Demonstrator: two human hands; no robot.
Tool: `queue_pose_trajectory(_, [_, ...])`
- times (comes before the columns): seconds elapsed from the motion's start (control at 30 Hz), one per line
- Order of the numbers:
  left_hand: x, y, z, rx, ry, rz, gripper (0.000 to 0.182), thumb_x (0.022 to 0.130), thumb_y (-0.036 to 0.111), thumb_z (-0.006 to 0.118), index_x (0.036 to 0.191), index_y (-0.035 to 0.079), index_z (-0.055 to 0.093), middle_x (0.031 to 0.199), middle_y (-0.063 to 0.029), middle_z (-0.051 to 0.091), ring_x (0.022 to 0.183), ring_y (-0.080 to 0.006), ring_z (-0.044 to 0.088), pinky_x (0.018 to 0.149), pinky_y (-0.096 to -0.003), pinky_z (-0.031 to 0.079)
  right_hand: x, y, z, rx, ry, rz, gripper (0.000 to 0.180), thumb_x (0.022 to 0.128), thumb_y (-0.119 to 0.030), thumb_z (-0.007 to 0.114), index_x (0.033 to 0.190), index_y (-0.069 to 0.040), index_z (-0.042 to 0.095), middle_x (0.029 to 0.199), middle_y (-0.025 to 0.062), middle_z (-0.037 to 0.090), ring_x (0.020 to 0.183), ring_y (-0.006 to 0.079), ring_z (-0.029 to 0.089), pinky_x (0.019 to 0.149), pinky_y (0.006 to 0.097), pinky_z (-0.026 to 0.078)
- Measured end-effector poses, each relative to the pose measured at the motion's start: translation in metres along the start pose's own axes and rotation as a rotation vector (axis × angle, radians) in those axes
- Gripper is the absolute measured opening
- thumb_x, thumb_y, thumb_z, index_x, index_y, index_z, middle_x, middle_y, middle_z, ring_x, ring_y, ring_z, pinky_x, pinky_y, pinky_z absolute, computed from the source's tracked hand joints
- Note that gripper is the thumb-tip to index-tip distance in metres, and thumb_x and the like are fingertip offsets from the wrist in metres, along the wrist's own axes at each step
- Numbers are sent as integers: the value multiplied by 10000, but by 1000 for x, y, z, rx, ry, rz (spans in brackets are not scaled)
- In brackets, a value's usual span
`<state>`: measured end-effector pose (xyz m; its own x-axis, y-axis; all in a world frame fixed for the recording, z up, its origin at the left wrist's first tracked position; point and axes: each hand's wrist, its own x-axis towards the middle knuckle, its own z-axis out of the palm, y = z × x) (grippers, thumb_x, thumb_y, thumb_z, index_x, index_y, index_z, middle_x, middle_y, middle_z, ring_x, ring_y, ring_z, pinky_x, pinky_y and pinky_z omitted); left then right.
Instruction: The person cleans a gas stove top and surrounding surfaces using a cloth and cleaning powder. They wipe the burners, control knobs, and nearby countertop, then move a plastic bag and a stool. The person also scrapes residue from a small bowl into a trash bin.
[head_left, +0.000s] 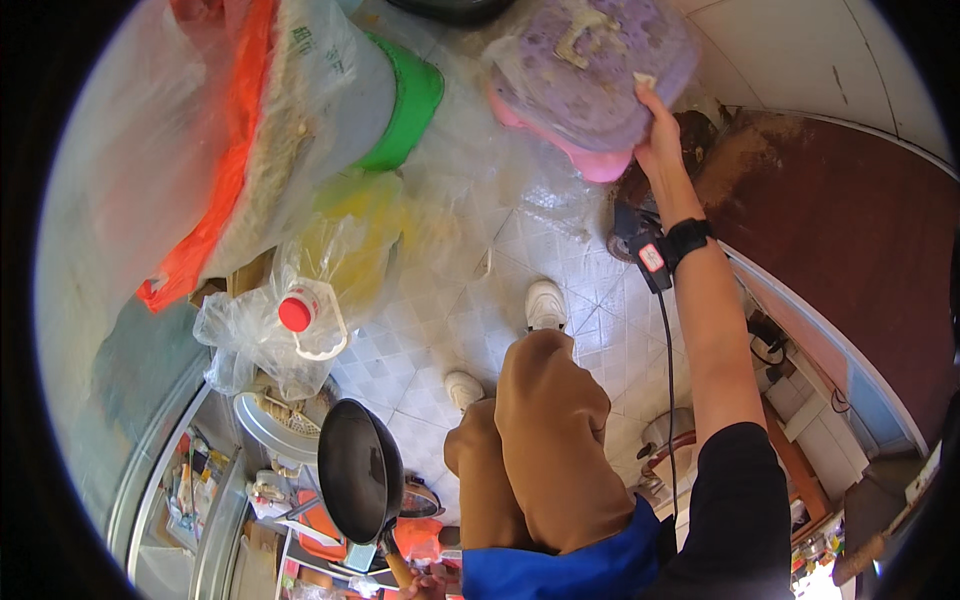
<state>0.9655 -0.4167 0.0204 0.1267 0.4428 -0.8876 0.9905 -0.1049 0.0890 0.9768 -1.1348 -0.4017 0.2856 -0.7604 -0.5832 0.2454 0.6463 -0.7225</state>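
My right hand (658, 135), with a black wrist strap, grips the near right edge of a stained purple plastic lid (600, 97). The thumb lies on top of it. Pink plastic (600, 163) shows right under the lid, and I cannot tell whether the two are joined. At the bottom edge of the view my left hand (429, 583) is wrapped around the wooden handle of a black wok (360, 472). The wok is tilted, its inside partly showing, and nothing is seen in it.
A clear plastic jug with a red cap (295, 314) stands among plastic bags at left. Beyond it are a green-rimmed container (405, 101) and a large bag with an orange band (232, 172). A brown tabletop (840, 240) lies right. A cable (670, 390) hangs along my right arm.
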Motion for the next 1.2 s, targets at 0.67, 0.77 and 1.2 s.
queue_pose_trajectory(0.67, [-13, 4, -138, -139, -236, 91, 499, 753, 41, 660, 1212, -38, 482, 920, -71, 576, 835, -171, 548, 891, -319, 458, -461, 44, -99, -44, 20, 84, 680, 717, -5, 766, 1323, -35, 461, 1179, 85, 609, 1045, 181, 610, 891, 323, 504])
queue_pose_trajectory(0.77, [14, 7, -167, -237, -453, 76, 471, 772, -9, 641, 1216, -13, 484, 964, -76, 567, 856, -178, 543, 912, -324, 453, -518, 96, -163, 50, 155, 110, 626, 741, -29, 745, 1307, -39, 477, 1157, 73, 602, 1039, 179, 600, 899, 333, 499])
queue_pose_trajectory(1.2, [47, -27, -164, -84, -479, 216, 631, 764, 44, 665, 1320, -70, 388, 891, -146, 617, 857, -226, 587, 1003, -442, 407, -544, 298, -305, 776, 487, 17, 422, 827, -188, 752, 1198, -123, 561, 1156, 10, 613, 1132, 177, 548, 1007, 394, 414])
